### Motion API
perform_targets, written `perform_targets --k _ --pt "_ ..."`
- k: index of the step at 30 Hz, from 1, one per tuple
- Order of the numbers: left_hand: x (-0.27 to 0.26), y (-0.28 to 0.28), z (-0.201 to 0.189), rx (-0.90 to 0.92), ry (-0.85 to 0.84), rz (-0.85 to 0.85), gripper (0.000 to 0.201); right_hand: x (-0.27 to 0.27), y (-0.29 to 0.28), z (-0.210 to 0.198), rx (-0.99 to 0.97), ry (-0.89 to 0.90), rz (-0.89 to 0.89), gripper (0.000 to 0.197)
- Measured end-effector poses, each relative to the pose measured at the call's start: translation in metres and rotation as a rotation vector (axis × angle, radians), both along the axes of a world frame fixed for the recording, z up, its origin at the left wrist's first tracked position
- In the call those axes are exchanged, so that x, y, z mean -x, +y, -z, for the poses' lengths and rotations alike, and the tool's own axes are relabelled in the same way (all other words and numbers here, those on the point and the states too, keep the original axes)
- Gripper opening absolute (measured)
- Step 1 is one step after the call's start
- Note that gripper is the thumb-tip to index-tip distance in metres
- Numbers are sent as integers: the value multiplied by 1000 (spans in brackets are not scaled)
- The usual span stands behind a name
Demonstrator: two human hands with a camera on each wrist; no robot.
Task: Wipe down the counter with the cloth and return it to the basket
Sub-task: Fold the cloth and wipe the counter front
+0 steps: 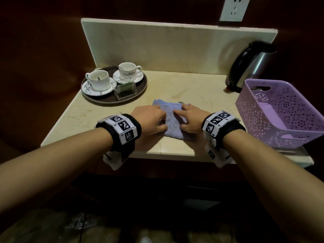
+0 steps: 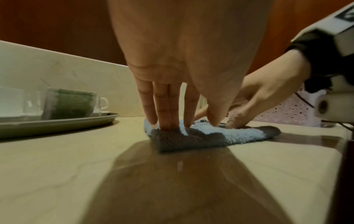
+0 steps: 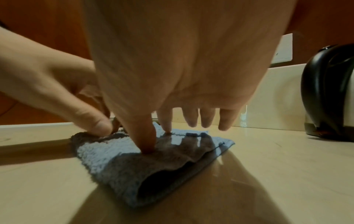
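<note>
A folded blue cloth [image 1: 172, 116] lies flat on the beige counter [image 1: 192, 88], near its front edge. My left hand [image 1: 162, 120] rests on the cloth's left side; in the left wrist view its straight fingers [image 2: 164, 118] and thumb press down onto the cloth [image 2: 191, 139]. My right hand [image 1: 182, 118] is on the cloth's right side. In the right wrist view its thumb and index finger press the cloth [image 3: 114, 163] while the other fingers [image 3: 206, 119] hover above it. The purple perforated basket [image 1: 263, 116] stands at the counter's right end, with nothing visible inside.
A round brown tray [image 1: 140, 92] at the back left carries two white cups on saucers and a clear packet holder. A black and steel kettle [image 1: 250, 65] stands at the back right, behind the basket. A stone backsplash [image 1: 166, 46] closes the rear.
</note>
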State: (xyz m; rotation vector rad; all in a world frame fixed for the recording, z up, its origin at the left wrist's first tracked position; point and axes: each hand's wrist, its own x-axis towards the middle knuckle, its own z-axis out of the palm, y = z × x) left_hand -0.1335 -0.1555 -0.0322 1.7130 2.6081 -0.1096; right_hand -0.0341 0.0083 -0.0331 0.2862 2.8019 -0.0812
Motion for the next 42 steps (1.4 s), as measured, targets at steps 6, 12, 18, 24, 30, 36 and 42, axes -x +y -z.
perform_targets --k 6,12,18,24,30,36,42 --pt "2 -4 4 17 -40 -30 29 -10 -3 -6 -13 -108 22 64" --pt "22 -9 -8 97 8 -38 36 -14 -5 -27 -49 -101 -28 39" --pt "-7 -2 -3 5 42 -120 36 -13 -1 -19 67 22 -58 12" --pt "-16 -2 8 48 9 -184 48 -11 -4 -11 -8 -21 -96 10" --pt "27 -30 -3 196 15 -149 58 5 -14 -25 42 10 -102 41" --pt "16 -31 1 47 84 -107 33 28 -29 -6 89 -149 -212 75" --pt "43 -30 6 24 63 11 34 48 -33 -13 -66 -175 -206 78"
